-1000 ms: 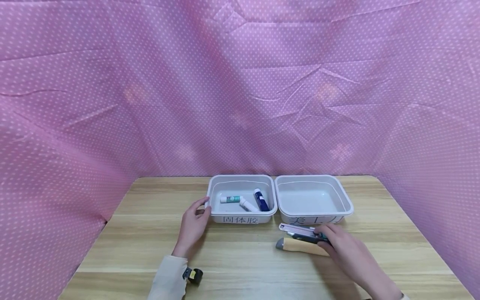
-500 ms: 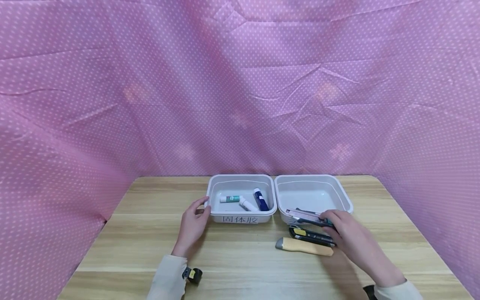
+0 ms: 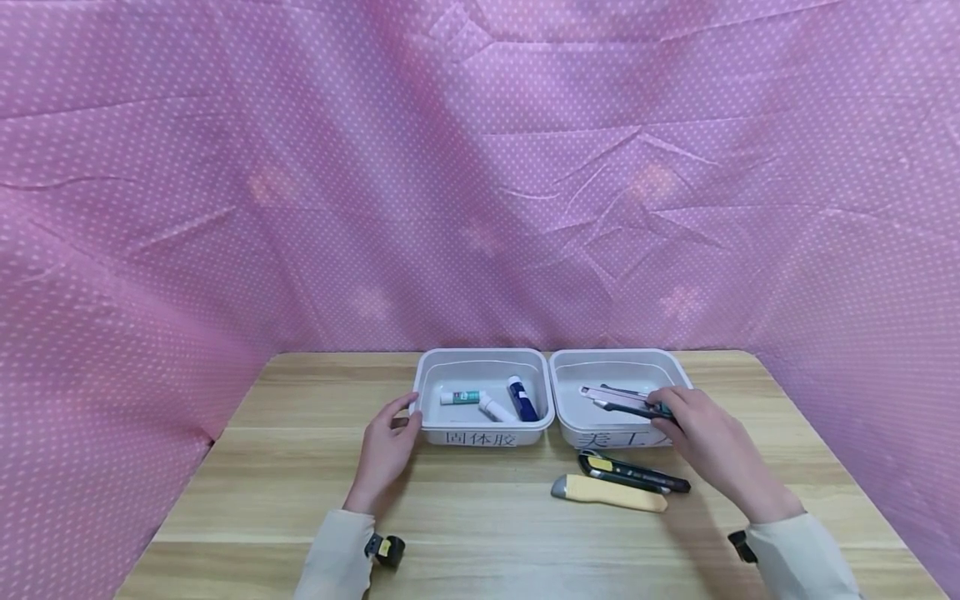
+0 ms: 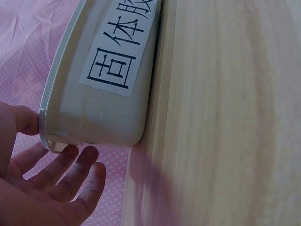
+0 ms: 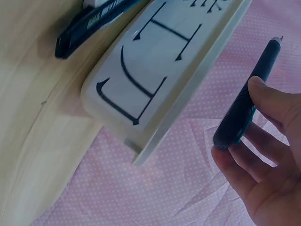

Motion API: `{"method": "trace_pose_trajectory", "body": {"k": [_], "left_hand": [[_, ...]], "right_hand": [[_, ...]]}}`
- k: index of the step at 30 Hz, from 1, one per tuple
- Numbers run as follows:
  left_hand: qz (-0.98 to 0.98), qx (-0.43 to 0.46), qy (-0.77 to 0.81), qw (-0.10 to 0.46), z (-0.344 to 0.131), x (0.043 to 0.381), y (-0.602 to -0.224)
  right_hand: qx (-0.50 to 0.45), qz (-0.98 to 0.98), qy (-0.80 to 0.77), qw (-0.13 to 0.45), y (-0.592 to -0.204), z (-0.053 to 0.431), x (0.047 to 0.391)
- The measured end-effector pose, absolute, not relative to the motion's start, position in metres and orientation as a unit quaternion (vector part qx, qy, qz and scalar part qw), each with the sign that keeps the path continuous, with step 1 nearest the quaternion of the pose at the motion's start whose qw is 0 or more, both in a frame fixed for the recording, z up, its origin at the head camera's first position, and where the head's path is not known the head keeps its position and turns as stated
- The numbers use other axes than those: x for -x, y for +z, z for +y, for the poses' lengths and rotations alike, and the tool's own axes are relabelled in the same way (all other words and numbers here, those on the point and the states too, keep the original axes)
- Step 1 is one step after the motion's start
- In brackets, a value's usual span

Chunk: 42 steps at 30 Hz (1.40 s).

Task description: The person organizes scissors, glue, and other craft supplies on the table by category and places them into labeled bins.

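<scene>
My left hand [image 3: 386, 458] pinches the left rim of a white plastic tray [image 3: 480, 429], thumb on the rim and fingers beneath it in the left wrist view. Over a second white tray [image 3: 564, 421], my right hand [image 3: 712, 450] grips utility knives together: a light pinkish one [image 3: 611, 395], a black-handled one [image 3: 630, 409], and a dark one partly seen behind. Their rear ends are hidden by my fingers. In the right wrist view, a dark utility knife [image 5: 244, 103] lies between thumb and fingers, above the tray's rim.
Glue sticks lie in the left tray: a green-white one [image 3: 460, 398], a white one [image 3: 495, 410] and a blue one [image 3: 522, 400]. In front of the right tray, a black utility knife [image 3: 633, 472] and a yellow one [image 3: 611, 492] rest on the wooden table [image 3: 480, 550].
My right hand has lifted the utility knives from the table and carried them up and over the right tray, uncovering the black knife left behind. My left hand stays on its rim.
</scene>
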<state>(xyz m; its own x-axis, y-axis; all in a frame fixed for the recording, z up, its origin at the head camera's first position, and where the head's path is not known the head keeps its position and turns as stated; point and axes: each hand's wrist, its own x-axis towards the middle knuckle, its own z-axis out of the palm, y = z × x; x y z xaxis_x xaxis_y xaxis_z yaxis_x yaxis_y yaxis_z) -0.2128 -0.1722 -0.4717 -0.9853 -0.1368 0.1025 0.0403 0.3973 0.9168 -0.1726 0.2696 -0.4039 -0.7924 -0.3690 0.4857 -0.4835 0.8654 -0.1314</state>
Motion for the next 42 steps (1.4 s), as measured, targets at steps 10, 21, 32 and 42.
{"method": "trace_pose_trajectory", "body": {"k": [10,21,32,42], "left_hand": [[-0.832,-0.024,-0.548,0.082,-0.172,0.214,-0.471],[-0.828,-0.025,-0.553,0.086,-0.171,0.213,-0.472],[-0.828,-0.026,-0.555,0.080,-0.172,0.213,-0.470],[-0.827,-0.020,-0.555,0.089,-0.172,0.212,-0.471]], "right_hand": [[-0.214,-0.956,0.118,0.164,-0.401,0.277,0.194],[-0.213,-0.961,0.129,0.121,-0.406,0.275,0.203],[-0.202,-0.965,0.130,0.105,-0.411,0.275,0.208],[-0.209,-0.964,0.122,0.113,-0.414,0.271,0.214]]}}
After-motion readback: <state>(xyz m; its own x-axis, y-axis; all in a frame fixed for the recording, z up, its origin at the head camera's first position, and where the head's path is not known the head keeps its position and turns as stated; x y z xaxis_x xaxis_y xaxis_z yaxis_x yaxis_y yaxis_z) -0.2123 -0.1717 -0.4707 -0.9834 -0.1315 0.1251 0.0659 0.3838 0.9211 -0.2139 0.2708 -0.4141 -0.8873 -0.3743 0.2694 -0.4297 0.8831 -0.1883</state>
